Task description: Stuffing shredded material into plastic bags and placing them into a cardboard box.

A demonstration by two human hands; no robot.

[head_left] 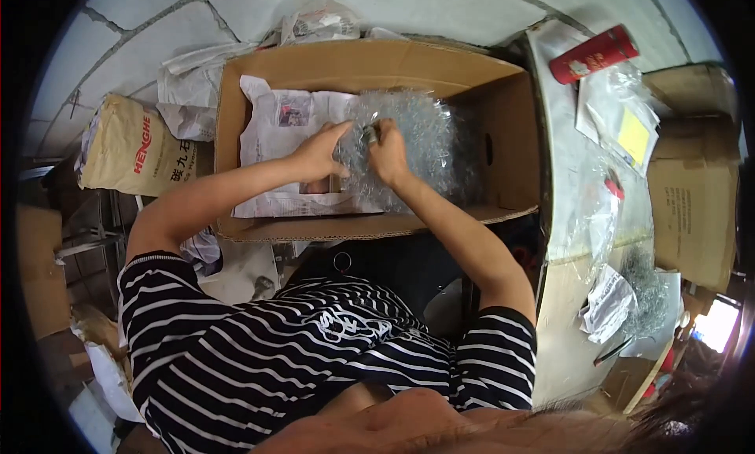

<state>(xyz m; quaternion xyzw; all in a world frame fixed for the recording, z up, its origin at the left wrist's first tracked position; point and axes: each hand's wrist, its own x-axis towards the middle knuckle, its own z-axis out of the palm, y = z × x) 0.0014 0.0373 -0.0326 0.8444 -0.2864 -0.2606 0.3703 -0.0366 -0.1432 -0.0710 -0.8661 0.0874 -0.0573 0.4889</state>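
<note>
An open cardboard box [425,59] lies in front of me. Newspaper sheets [271,151] line its left part. A glittering heap of clear, thin pieces [429,143], like plastic strands, fills the middle; their exact kind is too fine to tell. My left hand [321,154] is at the heap's left edge, thumb and fingers spread apart and touching it. On top of the heap, my right hand [387,155] has its fingers curled together, with a ring-like band on one finger. What those fingertips pinch is hidden.
A table [566,171] along the box's right side bears a red can [594,55], clear plastic with a yellow note [631,136], crumpled paper [609,303] and a wiry tangle [645,285]. Left of the box stands a brown paper sack [118,143]. More cartons [692,210] stand far right.
</note>
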